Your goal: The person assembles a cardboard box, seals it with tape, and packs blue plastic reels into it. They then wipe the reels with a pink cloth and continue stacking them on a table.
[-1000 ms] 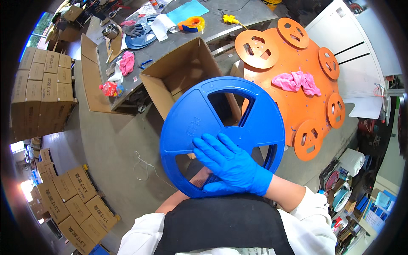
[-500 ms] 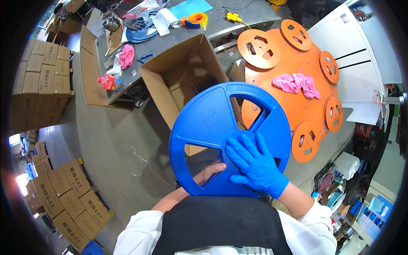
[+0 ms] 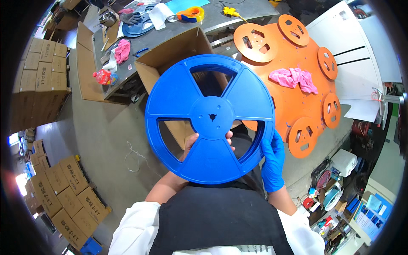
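Observation:
A blue plastic reel with three wide openings and a small keyed centre hole is held upright in front of me. Further blue layers show at its rim and inside the openings; whether it is one reel or a stack I cannot tell. My bare left hand grips it from below and behind, its thumb in the left opening and fingertips showing in the right one. In a blue glove, my right hand is at the reel's lower right rim, fingers pressed along the edge. Behind the reel stands an open cardboard box, partly hidden.
To the right is a large orange round plate bearing several orange discs and a pink cloth. A grey workbench at the back holds a tape dispenser and rags. Carton stacks stand on the left.
The reel has turned to face me more squarely and shifted slightly left and up. My right hand has slid from its centre to the right rim. My left hand still holds it.

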`<state>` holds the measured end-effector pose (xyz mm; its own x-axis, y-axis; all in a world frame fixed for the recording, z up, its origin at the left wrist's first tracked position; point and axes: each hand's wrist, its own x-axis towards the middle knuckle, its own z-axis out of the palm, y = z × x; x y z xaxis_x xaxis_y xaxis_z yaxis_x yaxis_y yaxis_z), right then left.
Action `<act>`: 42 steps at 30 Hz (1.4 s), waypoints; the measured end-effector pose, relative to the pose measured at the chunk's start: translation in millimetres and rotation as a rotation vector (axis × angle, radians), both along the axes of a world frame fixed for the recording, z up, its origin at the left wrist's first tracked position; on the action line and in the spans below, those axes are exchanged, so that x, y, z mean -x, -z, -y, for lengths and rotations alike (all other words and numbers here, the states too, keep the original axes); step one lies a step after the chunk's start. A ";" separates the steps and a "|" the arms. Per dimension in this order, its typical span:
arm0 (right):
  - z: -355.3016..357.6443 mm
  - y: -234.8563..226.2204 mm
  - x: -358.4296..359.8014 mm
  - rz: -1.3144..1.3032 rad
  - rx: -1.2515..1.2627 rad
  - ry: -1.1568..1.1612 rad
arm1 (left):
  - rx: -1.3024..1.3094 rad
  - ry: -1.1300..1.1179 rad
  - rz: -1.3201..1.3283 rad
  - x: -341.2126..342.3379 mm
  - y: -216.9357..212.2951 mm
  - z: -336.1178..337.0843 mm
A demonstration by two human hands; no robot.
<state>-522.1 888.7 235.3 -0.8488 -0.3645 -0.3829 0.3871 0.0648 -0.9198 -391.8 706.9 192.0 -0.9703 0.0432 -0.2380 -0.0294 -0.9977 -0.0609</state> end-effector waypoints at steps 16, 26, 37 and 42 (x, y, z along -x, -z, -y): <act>23.2 -24.0 32.7 0.023 0.348 0.134 | 0.638 -0.454 0.761 -55.4 58.7 44.3; 123.8 -47.1 -68.0 -0.902 0.201 -1.102 | 0.477 -0.263 0.098 36.0 -13.7 19.2; 109.2 -49.0 -37.5 -1.083 0.268 -1.040 | 0.296 -0.253 0.031 5.2 6.1 31.5; 81.0 -33.0 -7.4 -1.118 0.009 -0.862 | 0.262 -0.246 -0.017 -8.2 18.9 42.1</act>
<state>-514.7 807.7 268.3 -0.2115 -0.9166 0.3393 -0.6940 -0.1036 -0.7125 -383.6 664.8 173.1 -0.9479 -0.2528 -0.1941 0.2151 -0.9568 0.1959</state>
